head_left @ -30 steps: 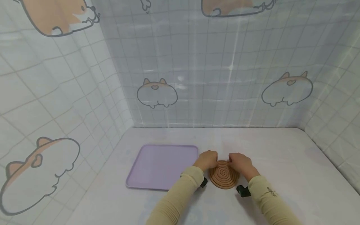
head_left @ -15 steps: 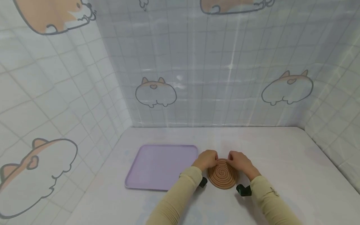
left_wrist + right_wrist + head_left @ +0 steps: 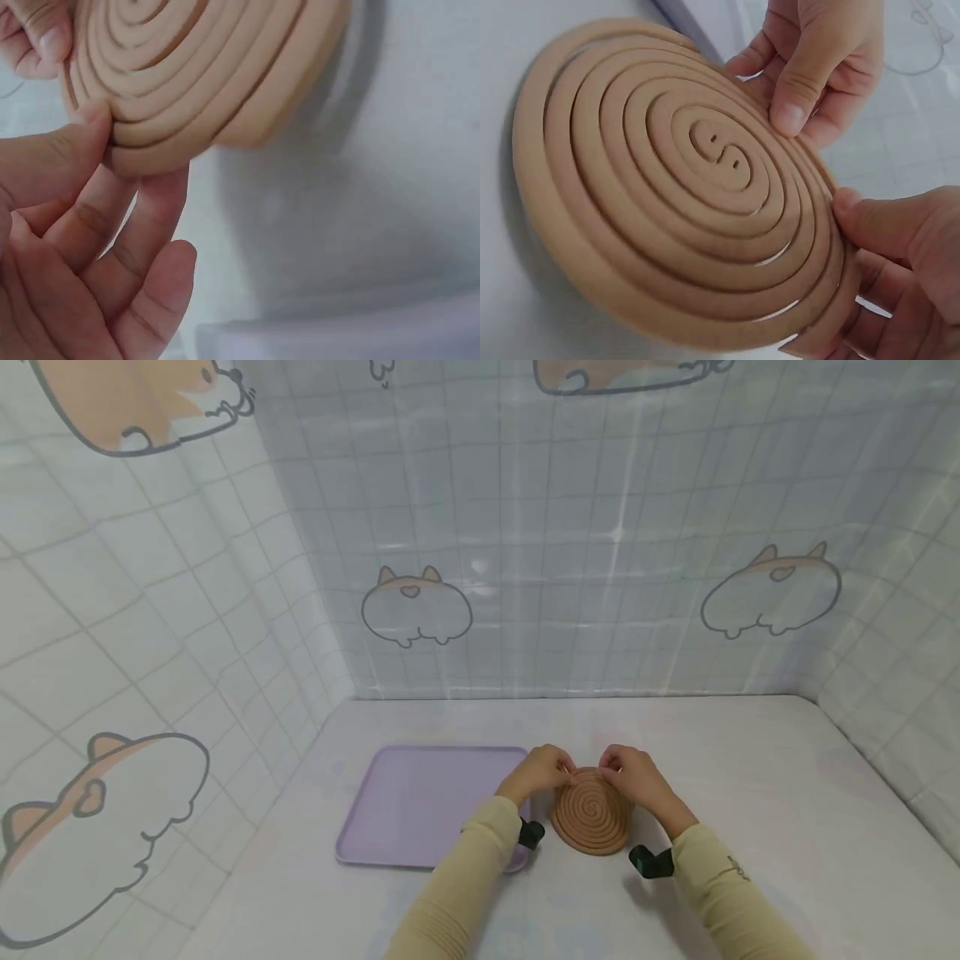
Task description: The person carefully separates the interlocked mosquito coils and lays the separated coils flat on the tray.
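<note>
A flat tan trivet, coiled in a spiral, tilts with its far edge lifted off the table. My left hand pinches that far edge on the left side. On the right side, my right hand pinches the same edge. The right wrist view shows both thumbs on the trivet's upper face, with fingers curled beneath the rim and partly hidden. Two small holes sit at the centre of the spiral. In the left wrist view, the left thumb presses on the trivet's rim, and a shadow falls beside it.
A shallow lilac tray lies on the white table, left of the trivet and partly under the left forearm. Dark wrist cameras sit under both wrists. Tile-patterned walls with corgi drawings enclose the back and sides.
Both hands have raised the trivet's far edge and moved slightly up and away. The trivet shifts a little with them and now stands more tilted. The tray stays in place.
</note>
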Demonstrator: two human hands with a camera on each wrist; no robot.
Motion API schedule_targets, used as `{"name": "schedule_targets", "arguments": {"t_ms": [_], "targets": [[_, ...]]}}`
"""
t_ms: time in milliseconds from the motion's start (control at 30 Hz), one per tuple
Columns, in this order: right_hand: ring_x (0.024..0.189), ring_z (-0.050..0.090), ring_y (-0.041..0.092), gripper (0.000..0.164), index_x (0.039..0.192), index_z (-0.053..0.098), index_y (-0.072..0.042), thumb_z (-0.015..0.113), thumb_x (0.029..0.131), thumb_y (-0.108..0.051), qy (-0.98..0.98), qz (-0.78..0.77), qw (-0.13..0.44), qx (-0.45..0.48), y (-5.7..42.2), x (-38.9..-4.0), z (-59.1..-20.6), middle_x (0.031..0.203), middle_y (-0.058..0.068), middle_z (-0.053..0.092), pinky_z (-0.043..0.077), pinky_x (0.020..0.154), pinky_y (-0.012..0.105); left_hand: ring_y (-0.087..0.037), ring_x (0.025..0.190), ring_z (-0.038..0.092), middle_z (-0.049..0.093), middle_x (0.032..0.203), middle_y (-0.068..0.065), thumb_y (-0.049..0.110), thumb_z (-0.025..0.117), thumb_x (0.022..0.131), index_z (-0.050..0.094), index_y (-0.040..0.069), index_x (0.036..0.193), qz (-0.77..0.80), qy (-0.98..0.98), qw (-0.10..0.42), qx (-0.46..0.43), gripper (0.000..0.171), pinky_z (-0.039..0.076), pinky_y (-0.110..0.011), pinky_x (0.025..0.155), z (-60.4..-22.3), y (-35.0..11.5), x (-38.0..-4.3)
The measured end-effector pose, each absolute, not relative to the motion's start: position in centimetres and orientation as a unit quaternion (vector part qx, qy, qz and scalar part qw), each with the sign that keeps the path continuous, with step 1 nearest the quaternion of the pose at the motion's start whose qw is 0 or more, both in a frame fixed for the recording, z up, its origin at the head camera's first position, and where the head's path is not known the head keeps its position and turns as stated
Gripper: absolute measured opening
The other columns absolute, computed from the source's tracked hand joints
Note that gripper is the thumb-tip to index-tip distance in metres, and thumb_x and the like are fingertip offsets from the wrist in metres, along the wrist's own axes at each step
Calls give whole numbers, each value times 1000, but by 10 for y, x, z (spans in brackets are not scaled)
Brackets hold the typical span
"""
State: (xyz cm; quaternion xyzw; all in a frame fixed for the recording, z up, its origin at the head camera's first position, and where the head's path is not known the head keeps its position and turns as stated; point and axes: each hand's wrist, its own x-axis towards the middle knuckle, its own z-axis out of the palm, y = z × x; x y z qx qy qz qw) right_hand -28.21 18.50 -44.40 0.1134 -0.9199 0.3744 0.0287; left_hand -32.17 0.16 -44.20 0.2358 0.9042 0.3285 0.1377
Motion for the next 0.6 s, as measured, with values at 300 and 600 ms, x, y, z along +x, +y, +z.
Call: {"name": "schedule_targets", "arguments": {"t_ms": [300, 600], "targets": [[73, 54, 18, 15, 92, 66, 0, 66, 86, -14, -908, 399, 48, 117, 182, -278, -421, 79, 6, 62, 45, 59, 29, -9, 60, 59, 65, 70, 0, 10, 69, 83, 70, 5, 87, 394, 879, 143, 227, 7, 51, -26, 60, -418, -15, -325], [66, 54, 13, 35, 99, 57, 4, 65, 87, -28, -861, 504, 10, 70, 188, -276, -420, 78, 8, 61, 48, 56, 29, -11, 63, 62, 68, 77, -7, 10, 67, 84, 68, 0, 92, 498, 843, 55, 193, 13, 52, -29, 62, -403, -31, -329]]}}
